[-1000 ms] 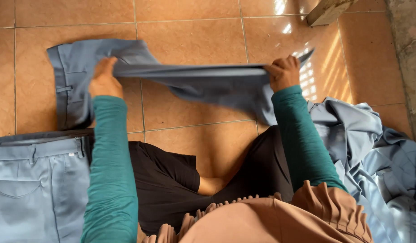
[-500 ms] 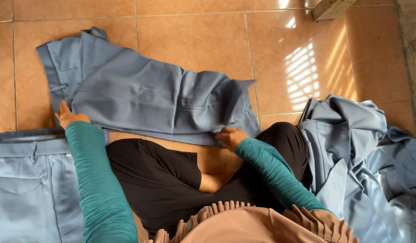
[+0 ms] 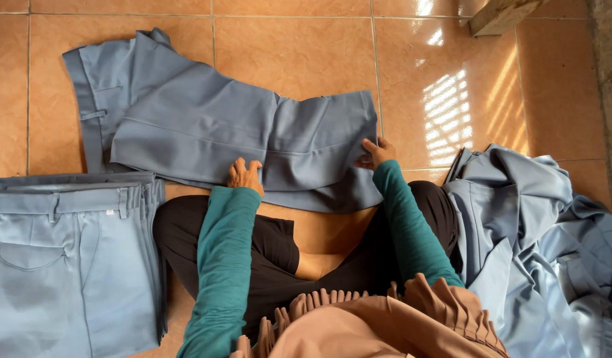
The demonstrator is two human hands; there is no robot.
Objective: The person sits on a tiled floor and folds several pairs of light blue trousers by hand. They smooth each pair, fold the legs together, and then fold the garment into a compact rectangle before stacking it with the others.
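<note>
Over on the left, a stack of folded blue-grey trousers (image 3: pixel 67 258) is sitting on the orange tiled floor (image 3: pixel 299 46), waistband up top with belt loops and a back pocket showing. Just above and to the right of it, another pair of blue-grey trousers (image 3: pixel 206 126) is lying spread flat on the tiles, waistband at the left end and the leg hems pointing right (one leg is lying folded over the other, with a crease running down the middle).

The person is sitting cross-legged in black pants and teal sleeves. Their left hand (image 3: pixel 245 175) is resting on the near edge of the trousers around the middle, fingers bunched loosely together and curled down onto the cloth. Their right hand (image 3: pixel 374 154) is sitting at the hem end, fingers pressed close and curling round the edge of the fabric; can't really tell if the thumb is under it.

Far right, a rumpled heap of blue-grey garments (image 3: pixel 538 225) is lying beside the person's knee. A wooden block (image 3: pixel 501 14) is poking in at the top edge.
</note>
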